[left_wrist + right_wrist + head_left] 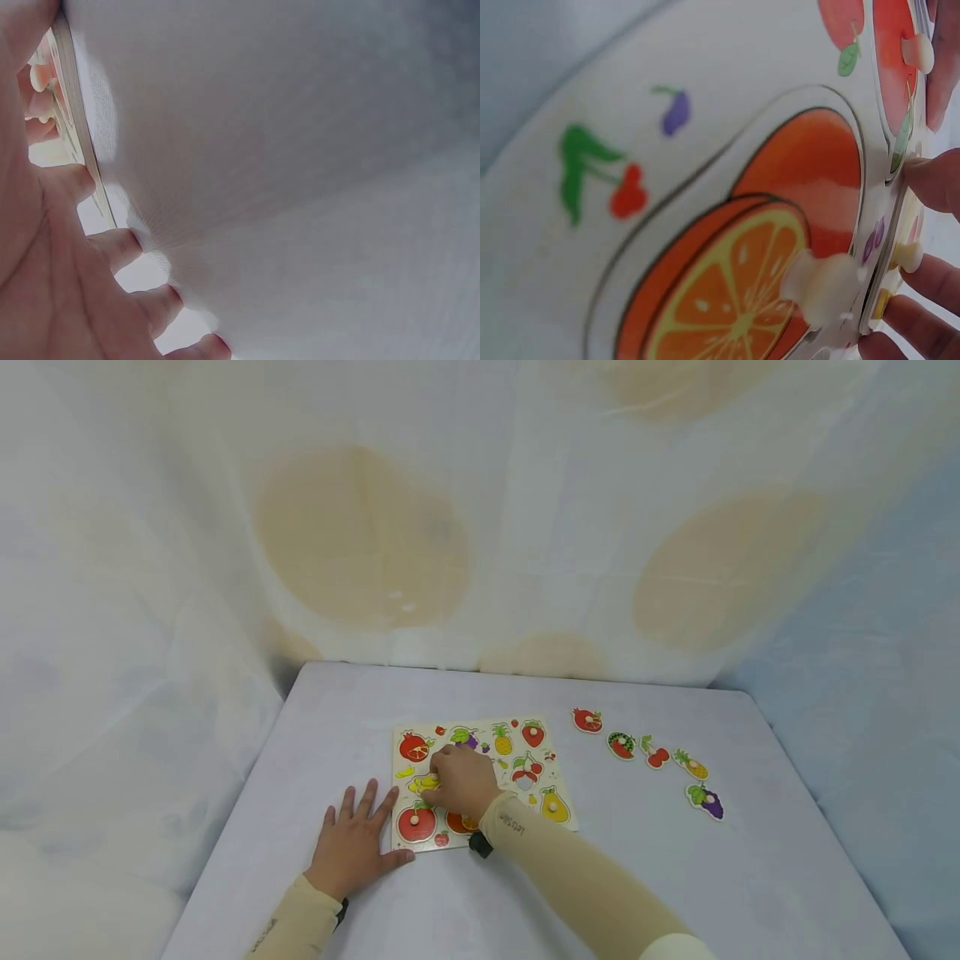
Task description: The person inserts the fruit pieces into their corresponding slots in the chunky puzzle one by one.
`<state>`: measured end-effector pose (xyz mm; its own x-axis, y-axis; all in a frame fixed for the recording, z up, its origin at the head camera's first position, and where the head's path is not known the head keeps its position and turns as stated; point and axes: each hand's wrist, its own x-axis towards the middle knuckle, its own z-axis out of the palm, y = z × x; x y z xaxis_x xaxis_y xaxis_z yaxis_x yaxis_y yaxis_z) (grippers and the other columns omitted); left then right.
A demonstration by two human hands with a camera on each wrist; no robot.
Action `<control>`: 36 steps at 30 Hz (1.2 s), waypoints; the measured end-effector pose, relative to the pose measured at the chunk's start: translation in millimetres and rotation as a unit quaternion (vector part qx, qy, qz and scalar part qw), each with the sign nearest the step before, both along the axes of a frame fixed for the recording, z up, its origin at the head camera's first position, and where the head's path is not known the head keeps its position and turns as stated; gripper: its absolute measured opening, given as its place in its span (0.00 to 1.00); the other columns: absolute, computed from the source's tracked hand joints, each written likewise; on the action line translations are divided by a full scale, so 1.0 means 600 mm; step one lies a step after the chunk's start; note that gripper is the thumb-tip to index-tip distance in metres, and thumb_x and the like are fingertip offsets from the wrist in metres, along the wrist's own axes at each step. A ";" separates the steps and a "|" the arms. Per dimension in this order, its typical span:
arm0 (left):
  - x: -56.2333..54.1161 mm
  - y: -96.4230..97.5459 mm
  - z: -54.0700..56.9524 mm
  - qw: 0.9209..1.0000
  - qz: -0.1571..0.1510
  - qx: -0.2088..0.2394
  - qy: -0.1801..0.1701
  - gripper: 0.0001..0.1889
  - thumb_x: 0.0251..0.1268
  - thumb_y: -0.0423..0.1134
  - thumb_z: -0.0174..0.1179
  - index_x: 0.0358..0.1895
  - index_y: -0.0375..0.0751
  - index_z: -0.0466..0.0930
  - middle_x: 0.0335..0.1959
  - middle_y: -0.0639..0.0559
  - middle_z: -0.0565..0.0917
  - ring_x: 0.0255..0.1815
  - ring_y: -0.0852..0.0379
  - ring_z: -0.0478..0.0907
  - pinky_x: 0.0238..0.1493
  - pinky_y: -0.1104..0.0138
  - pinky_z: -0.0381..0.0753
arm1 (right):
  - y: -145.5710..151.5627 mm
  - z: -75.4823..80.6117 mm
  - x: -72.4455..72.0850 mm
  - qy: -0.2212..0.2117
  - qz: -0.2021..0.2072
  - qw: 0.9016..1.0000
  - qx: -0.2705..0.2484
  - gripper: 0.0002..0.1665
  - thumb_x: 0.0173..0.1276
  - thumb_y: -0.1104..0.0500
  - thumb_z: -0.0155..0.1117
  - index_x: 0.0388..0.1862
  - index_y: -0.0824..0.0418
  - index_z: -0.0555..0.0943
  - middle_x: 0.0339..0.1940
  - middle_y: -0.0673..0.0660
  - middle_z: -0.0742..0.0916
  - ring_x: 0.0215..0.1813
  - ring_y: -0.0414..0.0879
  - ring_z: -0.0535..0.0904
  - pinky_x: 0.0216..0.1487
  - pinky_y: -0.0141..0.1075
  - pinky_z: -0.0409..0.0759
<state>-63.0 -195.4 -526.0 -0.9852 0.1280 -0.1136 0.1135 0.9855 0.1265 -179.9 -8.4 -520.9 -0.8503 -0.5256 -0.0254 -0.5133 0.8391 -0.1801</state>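
A white wooden fruit puzzle board [536,839] lies on the table. My right hand [465,785] is over its left middle, fingers bent and pinching the yellow banana piece [424,784] at its place on the board. In the right wrist view, the thumb and fingers are on opposite sides of this piece, around its pale knob [908,256]. Just below is the orange piece [727,300], partly covered by my right hand in the head view. My left hand [352,847] rests palm down, fingers spread, with forefinger and thumb at the board's left edge.
The apple [417,824], pear [555,807] and strawberry [533,734] pieces sit in the board. Right of it lie loose pomegranate [587,720], watermelon [621,746], cherry [656,755], pineapple [692,765] and grape [706,802] pieces. Patterned cloth [547,585] hangs behind the table.
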 end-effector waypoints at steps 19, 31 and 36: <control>-0.002 -0.003 -0.008 1.000 0.002 0.003 0.001 0.55 0.48 0.74 0.66 0.77 0.49 0.61 0.77 0.35 0.58 0.73 0.25 0.53 0.65 0.30 0.56 | 0.027 0.007 0.000 -0.010 0.016 1.000 -0.025 0.17 0.65 0.43 0.71 0.49 0.46 0.87 0.53 0.47 0.85 0.55 0.44 0.80 0.51 0.42 0.82; -0.004 -0.005 -0.016 1.000 -0.002 -0.003 0.005 0.55 0.48 0.75 0.64 0.78 0.50 0.60 0.77 0.36 0.58 0.73 0.26 0.53 0.65 0.31 0.57 | 0.029 0.006 -0.010 -0.033 0.030 0.998 -0.041 0.14 0.66 0.46 0.71 0.48 0.46 0.88 0.54 0.46 0.85 0.57 0.43 0.79 0.56 0.41 0.80; -0.004 -0.005 -0.015 1.000 -0.002 -0.001 0.006 0.55 0.47 0.75 0.64 0.78 0.50 0.61 0.77 0.36 0.58 0.73 0.26 0.54 0.65 0.31 0.57 | 0.031 0.005 -0.016 -0.040 0.039 0.997 -0.046 0.15 0.66 0.45 0.71 0.49 0.46 0.88 0.54 0.45 0.85 0.57 0.43 0.79 0.57 0.40 0.79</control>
<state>-65.4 -198.2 -534.9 -0.9862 0.1308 -0.1015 0.1181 0.9854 0.1224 -189.2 9.9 -518.0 -0.8041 -0.5931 -0.0404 -0.5571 0.7754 -0.2972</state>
